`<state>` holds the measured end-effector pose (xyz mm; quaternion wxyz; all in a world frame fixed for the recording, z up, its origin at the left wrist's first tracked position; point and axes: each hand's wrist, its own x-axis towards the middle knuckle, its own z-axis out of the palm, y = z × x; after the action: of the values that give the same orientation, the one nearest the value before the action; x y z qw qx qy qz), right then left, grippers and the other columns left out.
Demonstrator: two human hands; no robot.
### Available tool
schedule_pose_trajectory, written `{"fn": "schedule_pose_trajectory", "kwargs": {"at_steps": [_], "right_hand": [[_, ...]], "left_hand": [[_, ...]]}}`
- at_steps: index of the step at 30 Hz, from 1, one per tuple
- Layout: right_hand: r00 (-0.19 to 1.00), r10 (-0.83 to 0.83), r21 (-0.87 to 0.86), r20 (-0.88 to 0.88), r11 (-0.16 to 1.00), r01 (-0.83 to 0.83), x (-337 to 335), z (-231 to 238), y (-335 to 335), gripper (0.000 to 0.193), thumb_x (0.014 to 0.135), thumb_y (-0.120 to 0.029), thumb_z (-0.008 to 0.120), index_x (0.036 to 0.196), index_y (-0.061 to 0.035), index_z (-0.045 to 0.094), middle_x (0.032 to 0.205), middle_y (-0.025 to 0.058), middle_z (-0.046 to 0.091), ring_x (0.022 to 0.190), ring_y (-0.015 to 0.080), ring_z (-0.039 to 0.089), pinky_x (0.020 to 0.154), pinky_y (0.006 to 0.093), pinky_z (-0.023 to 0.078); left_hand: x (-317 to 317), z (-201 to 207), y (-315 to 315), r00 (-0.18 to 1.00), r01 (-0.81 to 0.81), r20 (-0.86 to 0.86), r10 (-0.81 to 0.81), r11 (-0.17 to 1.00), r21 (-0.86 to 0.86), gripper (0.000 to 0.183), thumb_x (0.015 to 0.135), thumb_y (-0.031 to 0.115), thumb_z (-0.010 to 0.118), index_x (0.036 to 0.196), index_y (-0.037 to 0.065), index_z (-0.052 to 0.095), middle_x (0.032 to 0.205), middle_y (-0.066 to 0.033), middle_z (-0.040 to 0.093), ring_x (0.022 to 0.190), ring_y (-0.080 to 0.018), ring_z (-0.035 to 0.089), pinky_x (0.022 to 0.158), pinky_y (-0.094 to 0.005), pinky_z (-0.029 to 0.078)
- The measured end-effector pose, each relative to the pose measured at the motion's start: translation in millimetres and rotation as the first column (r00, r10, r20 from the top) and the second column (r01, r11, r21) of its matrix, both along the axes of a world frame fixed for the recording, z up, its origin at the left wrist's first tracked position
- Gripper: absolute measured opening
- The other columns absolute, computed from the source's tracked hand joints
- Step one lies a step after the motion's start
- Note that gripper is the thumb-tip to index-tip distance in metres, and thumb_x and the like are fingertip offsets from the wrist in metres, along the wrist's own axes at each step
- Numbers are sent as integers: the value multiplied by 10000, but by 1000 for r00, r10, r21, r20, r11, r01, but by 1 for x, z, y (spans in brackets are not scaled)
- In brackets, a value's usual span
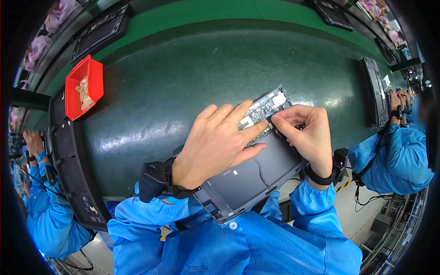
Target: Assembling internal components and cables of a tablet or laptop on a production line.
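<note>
An open laptop base (pixel 238 183) lies tilted at the table's near edge, its dark inner casing facing up. Along its far side runs an exposed circuit board (pixel 261 111), and a thin cable (pixel 261 173) crosses the casing. My left hand (pixel 220 142) rests flat over the casing and board, fingers stretched out and spread. My right hand (pixel 305 130) is at the board's right part, thumb and forefinger pinched together beside my left forefinger's tip. Whatever sits in that pinch is too small and too covered to make out.
A red bin (pixel 96 75) with small tan pieces stands on a black tray (pixel 68 156) at the left. Another laptop base (pixel 375 91) lies at the right, near a co-worker's hands (pixel 398 101). More laptop parts (pixel 103 32) sit on the green line beyond the table. A second co-worker is at far left.
</note>
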<state>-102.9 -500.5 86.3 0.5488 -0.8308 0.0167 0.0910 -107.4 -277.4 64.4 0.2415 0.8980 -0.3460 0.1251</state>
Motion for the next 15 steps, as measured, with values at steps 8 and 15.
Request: {"fn": "schedule_pose_trajectory", "kwargs": {"at_steps": [8, 15], "right_hand": [[1000, 13, -13, -10, 1000, -13, 0, 0, 0, 141, 884, -62, 767, 928, 71, 753, 784, 81, 751, 686, 84, 692, 612, 210, 527], [999, 40, -37, -34, 998, -42, 3, 4, -2, 150, 897, -73, 762, 947, 68, 753, 770, 70, 745, 672, 73, 675, 593, 206, 517]], "left_hand": [[-1, 2, 1, 1000, 1, 4, -1, 1000, 20, 394, 827, 439, 789, 1144, 205, 792, 1265, -149, 675, 912, -236, 664, 773, -351, 491], [-1, 0, 1, 999, 4, 34, -6, 999, 43, 387, 835, 445, 779, 1152, 223, 787, 1287, -145, 674, 911, -220, 664, 768, -339, 487]]}}
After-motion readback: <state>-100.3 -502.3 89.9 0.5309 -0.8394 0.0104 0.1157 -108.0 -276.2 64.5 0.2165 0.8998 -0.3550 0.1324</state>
